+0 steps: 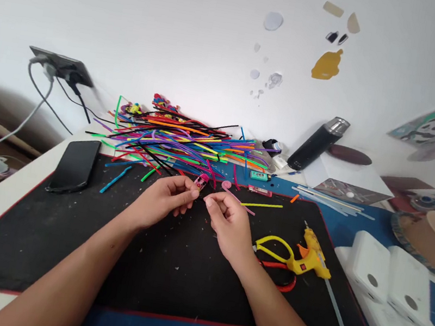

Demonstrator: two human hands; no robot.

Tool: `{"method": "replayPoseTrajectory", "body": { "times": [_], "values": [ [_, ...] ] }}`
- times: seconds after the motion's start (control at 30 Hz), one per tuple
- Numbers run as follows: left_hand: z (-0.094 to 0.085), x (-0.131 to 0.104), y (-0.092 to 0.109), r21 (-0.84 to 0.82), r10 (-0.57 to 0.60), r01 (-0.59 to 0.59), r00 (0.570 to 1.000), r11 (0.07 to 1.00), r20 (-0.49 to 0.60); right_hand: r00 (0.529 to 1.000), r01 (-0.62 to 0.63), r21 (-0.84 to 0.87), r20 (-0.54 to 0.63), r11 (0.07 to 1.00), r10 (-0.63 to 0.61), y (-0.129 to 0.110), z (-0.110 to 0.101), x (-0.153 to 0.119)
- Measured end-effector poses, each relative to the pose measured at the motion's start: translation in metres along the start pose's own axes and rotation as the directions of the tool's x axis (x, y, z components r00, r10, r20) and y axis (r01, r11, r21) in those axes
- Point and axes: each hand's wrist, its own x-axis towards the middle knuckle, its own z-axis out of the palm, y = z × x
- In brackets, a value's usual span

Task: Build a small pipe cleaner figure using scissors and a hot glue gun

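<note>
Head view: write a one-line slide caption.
Left hand holds a small pink item beside the right hand, above a black mat, colorful pipe cleaners heaped behind.

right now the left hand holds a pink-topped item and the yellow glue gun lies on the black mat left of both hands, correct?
The side is wrong: the head view shows the yellow glue gun on the black mat to the right of the left hand and the right hand. The left hand does hold the pink-topped item.

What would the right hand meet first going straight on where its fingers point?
Probably the small pink item in the left hand, or the left hand itself; depth is unclear.
</note>
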Motion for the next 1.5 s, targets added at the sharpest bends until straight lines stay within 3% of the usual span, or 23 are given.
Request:
{"method": "replayPoseTrajectory", "body": {
  "times": [0.97, 1.5],
  "values": [
    [0.0077, 0.0005, -0.0048, 0.091, -0.001, -0.005, 0.997, 0.996, 0.071, 0.998, -0.013, -0.051, 0.059, 0.999, 0.016, 0.0058, -0.0025, -0.0019],
    [0.0041, 0.0015, -0.0088, -0.054, 0.060, -0.056, 0.996, 0.997, 0.070, 0.992, -0.099, 0.176, 0.089, 0.979, 0.085, 0.0070, -0.0032, -0.0004]
  ]
}}
